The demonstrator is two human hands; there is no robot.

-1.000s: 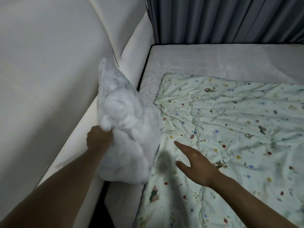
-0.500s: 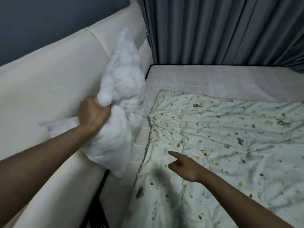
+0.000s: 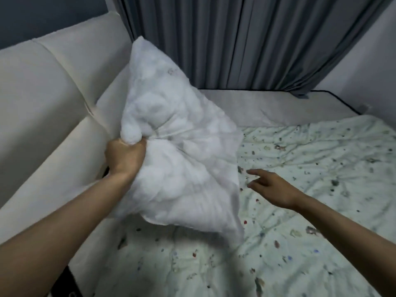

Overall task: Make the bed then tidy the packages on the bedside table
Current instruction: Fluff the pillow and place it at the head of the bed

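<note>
A lumpy white pillow (image 3: 180, 151) without a cover hangs in the air over the head end of the bed, tilted with one corner up. My left hand (image 3: 125, 156) is clenched on a bunch of its left edge. My right hand (image 3: 272, 188) hovers just right of the pillow's lower edge, fingers spread and holding nothing. Under both lies a pale green duvet (image 3: 310, 189) with small coloured flecks, wrinkled, spread over the grey mattress (image 3: 246, 108).
A cream padded headboard (image 3: 53, 103) runs along the left. Grey curtains (image 3: 246, 39) hang behind the bed, with a pale wall (image 3: 368, 67) at the right. A dark gap (image 3: 70, 284) shows between headboard and mattress at the lower left.
My left hand has lifted the pillow up from beside the headboard and swung it right, over the duvet. My right hand stays open near it, and the view has turned toward the curtains.
</note>
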